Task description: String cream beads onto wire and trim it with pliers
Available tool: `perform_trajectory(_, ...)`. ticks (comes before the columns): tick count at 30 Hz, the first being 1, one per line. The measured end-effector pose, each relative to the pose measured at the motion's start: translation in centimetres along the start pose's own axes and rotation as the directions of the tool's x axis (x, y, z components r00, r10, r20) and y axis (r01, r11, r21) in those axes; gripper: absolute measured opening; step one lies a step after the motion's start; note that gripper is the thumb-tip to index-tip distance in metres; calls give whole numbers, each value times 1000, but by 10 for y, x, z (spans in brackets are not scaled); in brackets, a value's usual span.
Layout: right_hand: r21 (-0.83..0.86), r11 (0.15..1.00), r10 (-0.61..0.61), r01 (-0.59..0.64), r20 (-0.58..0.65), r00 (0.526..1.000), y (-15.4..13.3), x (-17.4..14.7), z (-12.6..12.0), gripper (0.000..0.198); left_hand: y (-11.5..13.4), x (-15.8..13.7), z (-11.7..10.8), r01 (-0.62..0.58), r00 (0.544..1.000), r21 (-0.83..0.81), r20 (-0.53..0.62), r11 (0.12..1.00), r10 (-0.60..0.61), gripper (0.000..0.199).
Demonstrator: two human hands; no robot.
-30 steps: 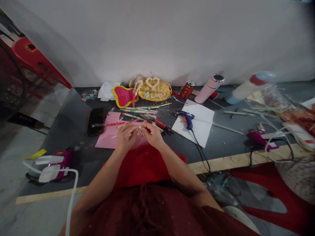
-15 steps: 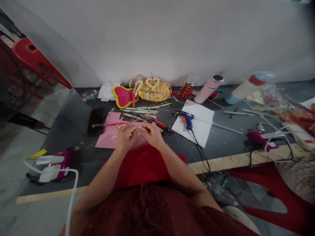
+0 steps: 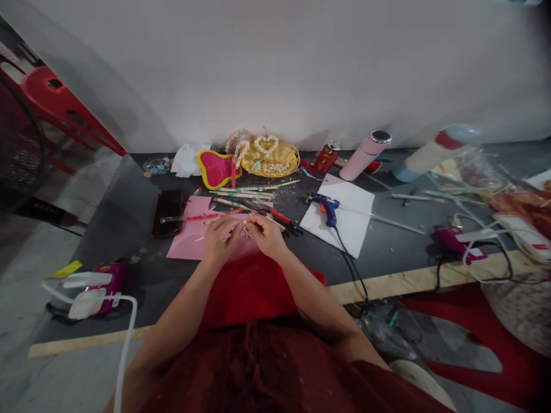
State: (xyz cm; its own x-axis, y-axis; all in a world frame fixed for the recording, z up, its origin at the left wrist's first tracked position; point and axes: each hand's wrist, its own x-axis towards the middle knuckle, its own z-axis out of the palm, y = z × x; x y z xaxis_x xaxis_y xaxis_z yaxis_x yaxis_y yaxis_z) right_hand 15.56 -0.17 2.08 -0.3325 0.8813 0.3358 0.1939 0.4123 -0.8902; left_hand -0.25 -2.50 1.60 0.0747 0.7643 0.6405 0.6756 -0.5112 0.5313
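Over the pink sheet (image 3: 185, 245), my left hand (image 3: 220, 236) and my right hand (image 3: 267, 235) meet with fingertips pinched together. Between them is a small cream-coloured piece (image 3: 244, 224), mostly hidden by the fingers; its kind I cannot make out. More pale bits show just below the fingertips. Beyond my hands lie pliers with red handles (image 3: 280, 216) and several thin printed sticks or paper strips (image 3: 247, 194). A red strip in clear wrapping (image 3: 200, 217) reaches from the sheet across a dark phone (image 3: 167, 213) to the left.
A blue glue gun (image 3: 329, 211) rests on white paper (image 3: 355, 244), its cord running over the front edge. Behind stand a wicker basket (image 3: 293, 166) with beaded hearts, a red can (image 3: 328, 158) and a pink flask (image 3: 361, 158). Purple power blocks (image 3: 109, 281) lie left and right.
Both hands stay in the same place, with only a slight shift of the fingers around the small piece. Everything else on the table is unmoved.
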Motion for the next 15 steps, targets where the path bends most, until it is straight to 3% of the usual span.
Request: perform_trajectory(15,-8,1000,21,-21,10,1000,3,-1,1,23,1,1,2,30,999,24,25,999,-31,17)
